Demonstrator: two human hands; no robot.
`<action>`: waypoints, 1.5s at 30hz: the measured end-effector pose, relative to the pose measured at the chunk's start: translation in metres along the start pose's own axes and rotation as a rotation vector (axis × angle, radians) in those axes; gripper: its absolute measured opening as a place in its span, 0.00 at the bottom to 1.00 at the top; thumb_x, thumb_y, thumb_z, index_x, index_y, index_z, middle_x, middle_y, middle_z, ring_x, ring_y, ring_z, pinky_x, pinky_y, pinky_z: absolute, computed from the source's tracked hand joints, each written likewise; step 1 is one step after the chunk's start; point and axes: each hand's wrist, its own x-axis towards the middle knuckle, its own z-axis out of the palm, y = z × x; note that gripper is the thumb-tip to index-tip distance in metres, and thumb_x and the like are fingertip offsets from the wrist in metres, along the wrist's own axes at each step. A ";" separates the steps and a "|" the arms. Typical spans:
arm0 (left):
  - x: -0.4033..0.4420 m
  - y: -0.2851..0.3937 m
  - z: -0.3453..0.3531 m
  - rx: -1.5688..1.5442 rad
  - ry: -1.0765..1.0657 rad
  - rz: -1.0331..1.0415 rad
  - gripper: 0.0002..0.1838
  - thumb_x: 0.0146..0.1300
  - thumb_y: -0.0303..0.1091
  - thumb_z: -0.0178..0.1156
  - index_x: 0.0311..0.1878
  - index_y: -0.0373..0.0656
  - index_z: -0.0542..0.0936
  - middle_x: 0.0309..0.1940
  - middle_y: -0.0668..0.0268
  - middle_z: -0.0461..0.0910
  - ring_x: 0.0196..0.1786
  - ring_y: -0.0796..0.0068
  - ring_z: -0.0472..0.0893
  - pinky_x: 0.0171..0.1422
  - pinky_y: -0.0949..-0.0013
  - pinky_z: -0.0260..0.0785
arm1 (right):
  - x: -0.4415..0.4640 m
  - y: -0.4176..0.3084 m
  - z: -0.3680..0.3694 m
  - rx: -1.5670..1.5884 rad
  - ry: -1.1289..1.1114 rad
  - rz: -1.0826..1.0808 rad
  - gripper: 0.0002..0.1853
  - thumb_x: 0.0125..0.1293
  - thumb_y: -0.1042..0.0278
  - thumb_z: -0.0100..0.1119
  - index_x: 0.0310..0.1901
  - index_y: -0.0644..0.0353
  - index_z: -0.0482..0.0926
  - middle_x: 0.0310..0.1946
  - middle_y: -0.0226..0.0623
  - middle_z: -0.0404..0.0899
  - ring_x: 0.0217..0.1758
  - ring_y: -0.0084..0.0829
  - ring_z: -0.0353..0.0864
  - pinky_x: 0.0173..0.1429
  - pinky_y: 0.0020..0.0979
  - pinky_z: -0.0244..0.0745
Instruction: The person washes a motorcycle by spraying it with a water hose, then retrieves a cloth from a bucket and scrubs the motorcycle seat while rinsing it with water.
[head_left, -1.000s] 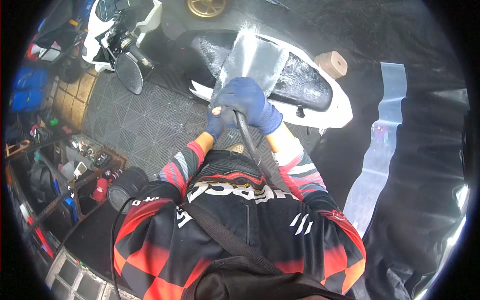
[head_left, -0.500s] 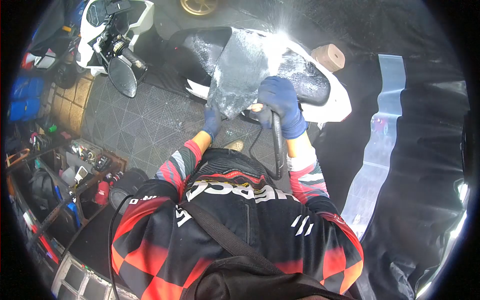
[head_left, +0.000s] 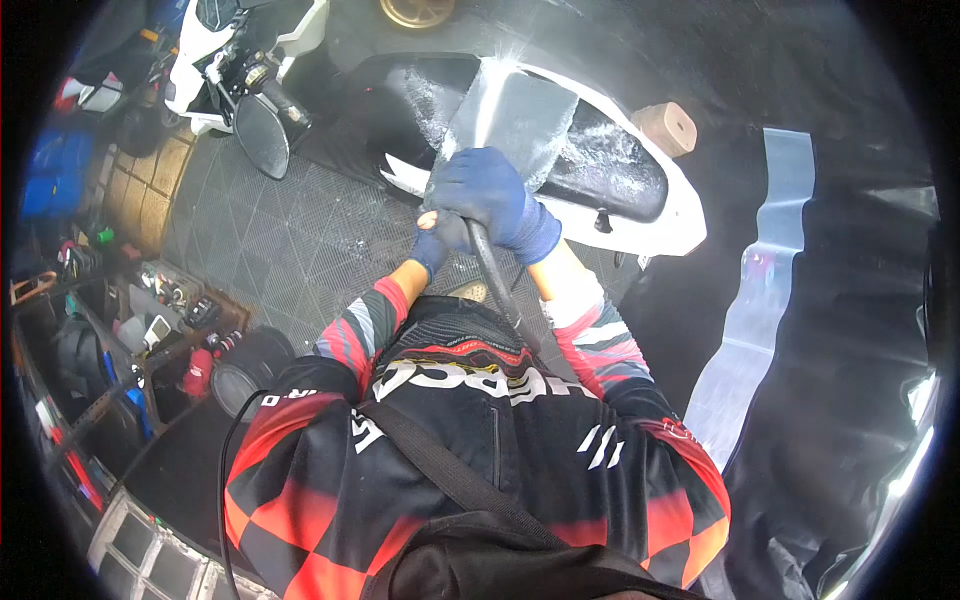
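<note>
My right hand [head_left: 488, 198], in a blue glove, is wrapped round the handle end of a black hose [head_left: 494, 280]. A bright white streak runs forward from it over a grey cloth [head_left: 535, 115]. The cloth lies across the black motorcycle seat [head_left: 620, 175], which has white, wet-looking patches. My left hand [head_left: 430, 248], also gloved, is closed at the cloth's near edge, just below the right hand. The right hand covers part of that edge and most of the handle.
White tail bodywork [head_left: 665, 228] surrounds the seat. The handlebar mirror [head_left: 262, 138] sticks out at upper left. A brown roll [head_left: 665, 130] stands beyond the tail. A clear plastic strip [head_left: 755, 300] lies on black sheeting at right. A tool cart [head_left: 190, 350] stands at left.
My right hand has moved left with the hose, close to my left hand. The bright streak has shifted left over the cloth. The cloth's far part lies further right, uncovering its left side less.
</note>
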 end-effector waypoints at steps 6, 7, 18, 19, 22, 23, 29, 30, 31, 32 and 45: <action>-0.024 0.021 0.009 0.360 -0.108 0.426 0.14 0.72 0.37 0.50 0.48 0.36 0.77 0.35 0.63 0.81 0.37 0.76 0.80 0.34 0.71 0.73 | 0.013 0.003 0.008 -0.038 -0.044 -0.088 0.12 0.43 0.56 0.67 0.26 0.51 0.77 0.20 0.30 0.73 0.25 0.39 0.77 0.31 0.38 0.70; -0.026 0.021 0.010 0.420 -0.079 0.511 0.13 0.72 0.37 0.50 0.48 0.37 0.77 0.34 0.64 0.81 0.37 0.77 0.80 0.34 0.72 0.72 | 0.012 0.006 0.000 -0.039 -0.035 -0.071 0.11 0.45 0.56 0.67 0.26 0.51 0.78 0.20 0.31 0.73 0.25 0.39 0.76 0.30 0.38 0.69; 0.003 -0.001 -0.003 0.487 0.017 0.098 0.24 0.76 0.43 0.41 0.65 0.35 0.68 0.54 0.54 0.76 0.54 0.64 0.77 0.60 0.60 0.70 | -0.036 -0.030 -0.063 -0.243 0.028 0.094 0.13 0.41 0.57 0.66 0.24 0.55 0.75 0.18 0.35 0.70 0.24 0.41 0.75 0.29 0.39 0.68; -0.006 0.011 0.002 0.574 -0.005 0.137 0.26 0.76 0.44 0.40 0.66 0.34 0.67 0.57 0.50 0.75 0.58 0.59 0.76 0.64 0.57 0.67 | -0.039 -0.036 -0.065 -0.233 0.050 0.105 0.14 0.37 0.58 0.65 0.23 0.55 0.74 0.18 0.35 0.68 0.23 0.42 0.74 0.28 0.39 0.67; 0.019 -0.034 -0.019 1.075 0.060 0.468 0.28 0.73 0.47 0.42 0.55 0.27 0.75 0.52 0.40 0.79 0.55 0.46 0.78 0.59 0.55 0.68 | -0.047 -0.045 -0.063 -0.153 0.013 0.064 0.13 0.37 0.58 0.65 0.23 0.55 0.74 0.18 0.35 0.68 0.22 0.42 0.74 0.26 0.39 0.67; 0.016 -0.029 -0.015 1.080 0.057 0.468 0.28 0.73 0.47 0.42 0.55 0.27 0.75 0.52 0.40 0.79 0.55 0.46 0.78 0.59 0.55 0.68 | -0.043 -0.050 -0.054 -0.071 0.061 0.002 0.18 0.55 0.58 0.65 0.19 0.54 0.66 0.17 0.33 0.65 0.20 0.39 0.70 0.25 0.38 0.64; -0.002 0.003 -0.001 0.332 -0.031 -0.013 0.29 0.72 0.51 0.45 0.57 0.30 0.75 0.51 0.37 0.78 0.56 0.42 0.78 0.61 0.53 0.69 | -0.034 -0.062 -0.006 0.090 0.065 -0.059 0.15 0.41 0.55 0.64 0.20 0.54 0.69 0.22 0.33 0.71 0.25 0.39 0.74 0.29 0.39 0.68; -0.004 0.005 -0.005 0.323 -0.089 -0.045 0.30 0.72 0.51 0.45 0.57 0.30 0.75 0.51 0.37 0.79 0.56 0.41 0.78 0.61 0.53 0.70 | -0.035 -0.063 -0.002 0.083 0.075 -0.056 0.15 0.41 0.55 0.64 0.20 0.54 0.69 0.22 0.33 0.71 0.25 0.39 0.74 0.29 0.39 0.68; -0.003 0.008 -0.009 0.323 -0.138 -0.076 0.30 0.71 0.51 0.45 0.57 0.30 0.76 0.51 0.37 0.79 0.56 0.41 0.78 0.61 0.53 0.70 | -0.035 -0.066 0.002 0.080 0.017 -0.066 0.15 0.40 0.54 0.64 0.21 0.54 0.69 0.22 0.33 0.70 0.25 0.39 0.74 0.29 0.39 0.69; -0.001 0.010 -0.013 0.332 -0.186 -0.106 0.30 0.71 0.51 0.45 0.57 0.31 0.76 0.51 0.36 0.79 0.56 0.41 0.79 0.61 0.53 0.70 | -0.035 -0.069 0.001 0.075 -0.042 -0.075 0.16 0.40 0.53 0.63 0.21 0.54 0.70 0.21 0.32 0.70 0.25 0.39 0.74 0.30 0.39 0.69; 0.059 0.168 0.051 1.669 -0.315 0.421 0.30 0.68 0.56 0.49 0.52 0.34 0.78 0.44 0.40 0.81 0.51 0.42 0.81 0.59 0.50 0.71 | -0.057 -0.103 -0.031 0.010 0.105 0.010 0.19 0.43 0.49 0.64 0.18 0.53 0.67 0.19 0.32 0.63 0.24 0.38 0.71 0.28 0.39 0.66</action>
